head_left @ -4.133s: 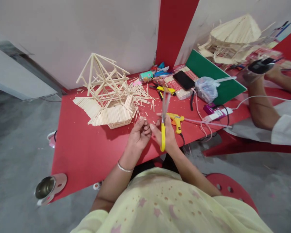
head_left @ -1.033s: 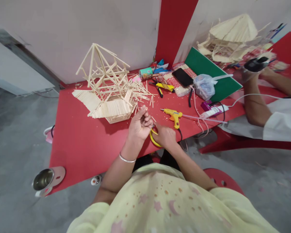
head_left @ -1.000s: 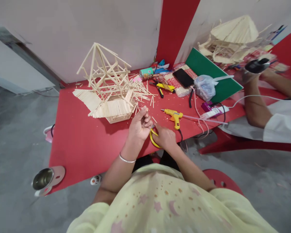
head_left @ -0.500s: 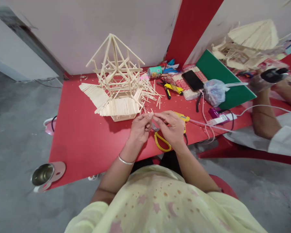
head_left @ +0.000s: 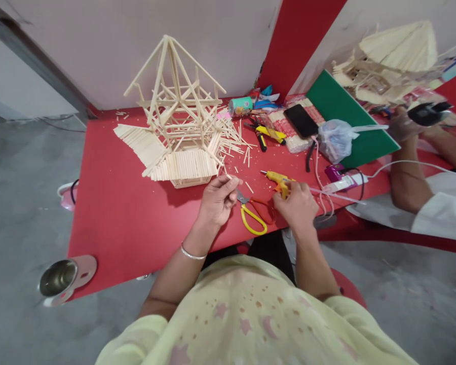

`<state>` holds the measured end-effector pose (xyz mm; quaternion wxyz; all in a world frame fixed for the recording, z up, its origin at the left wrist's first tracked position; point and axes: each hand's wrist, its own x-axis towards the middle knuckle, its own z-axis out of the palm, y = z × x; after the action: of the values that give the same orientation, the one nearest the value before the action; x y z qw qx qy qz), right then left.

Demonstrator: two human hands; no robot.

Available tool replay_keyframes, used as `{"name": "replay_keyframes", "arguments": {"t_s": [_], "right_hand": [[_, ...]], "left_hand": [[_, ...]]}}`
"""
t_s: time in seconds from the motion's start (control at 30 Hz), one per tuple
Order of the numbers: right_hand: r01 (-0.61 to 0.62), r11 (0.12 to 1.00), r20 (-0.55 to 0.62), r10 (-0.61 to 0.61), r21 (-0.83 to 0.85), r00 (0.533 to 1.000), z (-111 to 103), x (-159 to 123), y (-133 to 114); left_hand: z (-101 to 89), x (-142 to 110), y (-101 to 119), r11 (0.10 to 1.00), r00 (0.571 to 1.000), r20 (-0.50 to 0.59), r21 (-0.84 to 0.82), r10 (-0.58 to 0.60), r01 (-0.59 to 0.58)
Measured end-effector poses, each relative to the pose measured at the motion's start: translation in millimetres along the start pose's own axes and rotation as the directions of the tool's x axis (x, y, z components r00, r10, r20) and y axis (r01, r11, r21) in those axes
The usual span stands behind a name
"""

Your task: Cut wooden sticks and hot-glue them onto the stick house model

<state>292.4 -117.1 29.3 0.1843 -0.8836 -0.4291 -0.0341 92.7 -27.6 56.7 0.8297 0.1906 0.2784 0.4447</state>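
Note:
Between thumb and fingers, my left hand (head_left: 219, 200) pinches a short wooden stick (head_left: 229, 177). My right hand (head_left: 298, 205) is closed around the handle of a yellow hot glue gun (head_left: 276, 177) lying on the table, its nozzle pointing left. Scissors (head_left: 254, 215) with one yellow and one red handle loop lie between my hands. Just beyond my left hand stands a house model (head_left: 178, 111) of wooden sticks, with an open roof frame above and slatted lower eaves. Loose sticks (head_left: 233, 139) are heaped against its right side.
On the red table (head_left: 117, 218) lie a phone (head_left: 301, 120), yellow-handled cutters (head_left: 270, 135), a green can (head_left: 240, 106) and a plastic bag (head_left: 336, 142). A green board (head_left: 349, 111) leans at right, near another person's arms (head_left: 416, 177). A metal-lined cup (head_left: 59, 278) sits at the left corner.
My right hand has left the stick and moved right onto the glue gun's handle. My left hand keeps the stick near the same spot. The view has shifted slightly.

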Motion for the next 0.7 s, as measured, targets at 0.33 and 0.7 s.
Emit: {"name": "replay_keyframes", "arguments": {"t_s": [0.33, 0.7], "right_hand": [[-0.265, 0.951, 0.306, 0.207, 0.162, 0.929, 23.0, 26.5, 42.0], [-0.031, 0.824, 0.178, -0.085, 0.565, 0.98, 8.1, 21.3, -43.4]], "left_hand": [[4.7, -2.8, -4.9, 0.995, 0.997, -0.067, -0.094, 0.023, -0.029], [1.0, -4.0, -7.1, 0.987, 0.984, -0.113, -0.067, 0.136, -0.145]]}}
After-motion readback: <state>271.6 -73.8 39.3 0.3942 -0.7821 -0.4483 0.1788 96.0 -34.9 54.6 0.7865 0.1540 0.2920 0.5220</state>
